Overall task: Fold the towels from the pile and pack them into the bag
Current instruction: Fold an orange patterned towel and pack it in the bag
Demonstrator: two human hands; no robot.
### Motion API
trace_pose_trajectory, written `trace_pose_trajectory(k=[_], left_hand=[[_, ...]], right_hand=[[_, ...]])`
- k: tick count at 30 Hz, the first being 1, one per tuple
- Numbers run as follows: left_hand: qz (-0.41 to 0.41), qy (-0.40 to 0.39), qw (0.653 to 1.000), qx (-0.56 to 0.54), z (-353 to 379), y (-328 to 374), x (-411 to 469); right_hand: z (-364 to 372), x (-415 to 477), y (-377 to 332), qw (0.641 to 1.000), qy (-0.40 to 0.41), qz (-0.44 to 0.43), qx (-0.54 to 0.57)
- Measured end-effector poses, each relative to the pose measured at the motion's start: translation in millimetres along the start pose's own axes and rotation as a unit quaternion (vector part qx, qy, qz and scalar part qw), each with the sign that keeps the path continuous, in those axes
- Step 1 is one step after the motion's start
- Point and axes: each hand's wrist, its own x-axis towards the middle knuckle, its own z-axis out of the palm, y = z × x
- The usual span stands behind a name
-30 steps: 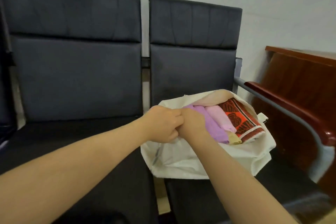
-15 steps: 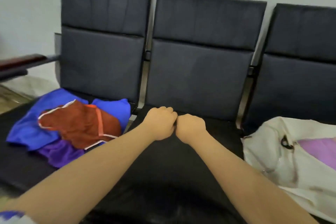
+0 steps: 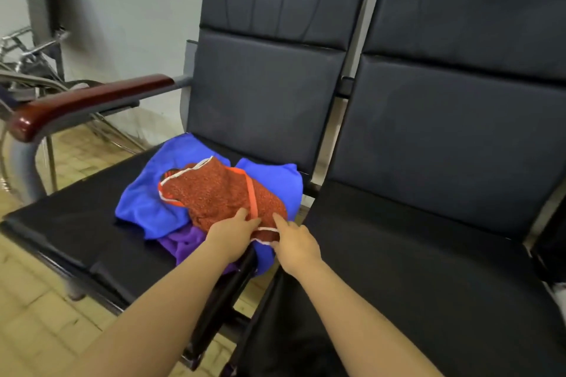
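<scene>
Atop the pile, left hand and right hand touch red towel.

Black seats joined in row; wooden armrest left; tiled floor.

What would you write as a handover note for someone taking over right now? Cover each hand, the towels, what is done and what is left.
Left hand: fingers straight, resting on the rust-red towel.
Right hand: at that towel's near hem; grip unclear.
Pile: rust-red towel on top of a blue towel and a purple towel, all crumpled on the left seat.
Done: unknown; the bag is not clearly in view.
Left: fold all three and pack them.
</scene>
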Motion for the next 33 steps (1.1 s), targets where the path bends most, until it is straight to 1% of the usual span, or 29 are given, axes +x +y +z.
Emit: trace_pose_trajectory(k=[2, 3, 4, 6, 8, 11, 12, 13, 15, 16, 17, 18, 20, 21, 22, 23, 24, 25, 26, 27, 28, 29, 30, 32, 33], left_hand=[[-0.007, 0.048, 0.999, -0.014, 5, -5, 4], [-0.013, 0.073, 0.997, -0.019, 6, -4, 4], [-0.018, 0.095, 0.995, -0.024, 5, -2, 4], [-0.020, 0.149, 0.987, -0.047, 3, 1, 3], [0.002, 0.238, 0.966, -0.100, -2, 4, 3], [0.051, 0.355, 0.920, -0.161, -28, 13, 2], [0.065, 0.367, 0.909, -0.184, -39, 18, 3], [0.071, 0.363, 0.904, -0.215, -53, 24, 4], [0.073, 0.332, 0.892, -0.297, -81, 36, 4], [0.077, 0.320, 0.886, -0.325, -95, 42, 5], [0.090, 0.302, 0.885, -0.342, -109, 50, 5], [0.111, 0.271, 0.887, -0.357, -123, 58, 4], [0.159, 0.204, 0.887, -0.383, -149, 78, 0], [0.180, 0.183, 0.882, -0.395, -161, 90, -3], [0.206, 0.166, 0.873, -0.409, -173, 102, -5], [0.229, 0.149, 0.860, -0.431, -185, 114, -8], [0.245, 0.134, 0.845, -0.457, -197, 128, -11], [0.252, 0.123, 0.828, -0.485, -210, 142, -14], [0.251, 0.124, 0.820, -0.499, -223, 155, -15], [0.246, 0.137, 0.824, -0.492, -236, 169, -17], [0.238, 0.157, 0.836, -0.468, -249, 181, -18], [0.237, 0.175, 0.851, -0.435, -260, 193, -19], [0.241, 0.192, 0.866, -0.394, -271, 204, -20], [0.265, 0.206, 0.889, -0.313, -289, 222, -24], [0.280, 0.202, 0.894, -0.287, -296, 229, -27]], right_hand=[[6, 8, -1, 1.000, 0.009, 0.009, 0.015], [8, 13, -1, 0.999, 0.027, 0.020, 0.041], [8, 17, -2, 0.994, 0.053, 0.036, 0.087], [2, 21, -3, 0.972, 0.099, 0.055, 0.204], [-14, 21, -4, 0.953, 0.117, 0.043, 0.277], [-56, 17, -3, 0.923, 0.156, 0.041, 0.351], [-75, 14, -2, 0.902, 0.172, 0.034, 0.396], [-96, 10, 0, 0.869, 0.177, 0.019, 0.462], [-143, -5, 3, 0.764, 0.159, -0.020, 0.625], [-167, -15, 7, 0.715, 0.154, -0.037, 0.681], [-191, -25, 12, 0.684, 0.161, -0.050, 0.710], [-213, -35, 18, 0.661, 0.177, -0.064, 0.727], [-255, -54, 35, 0.631, 0.220, -0.088, 0.739], [-273, -66, 45, 0.628, 0.237, -0.097, 0.735], [-289, -78, 56, 0.635, 0.242, -0.104, 0.726], [-303, -91, 68, 0.655, 0.241, -0.109, 0.707], [-316, -104, 80, 0.685, 0.241, -0.115, 0.678], [-328, -117, 91, 0.726, 0.251, -0.114, 0.630], [-337, -127, 102, 0.765, 0.267, -0.108, 0.576], [-346, -136, 112, 0.794, 0.292, -0.093, 0.525], [-353, -145, 121, 0.811, 0.319, -0.076, 0.485], [-358, -153, 130, 0.815, 0.352, -0.056, 0.457], [-363, -161, 137, 0.808, 0.386, -0.039, 0.443], [-371, -178, 146, 0.782, 0.446, -0.019, 0.435], [-374, -184, 149, 0.771, 0.467, -0.016, 0.432]])
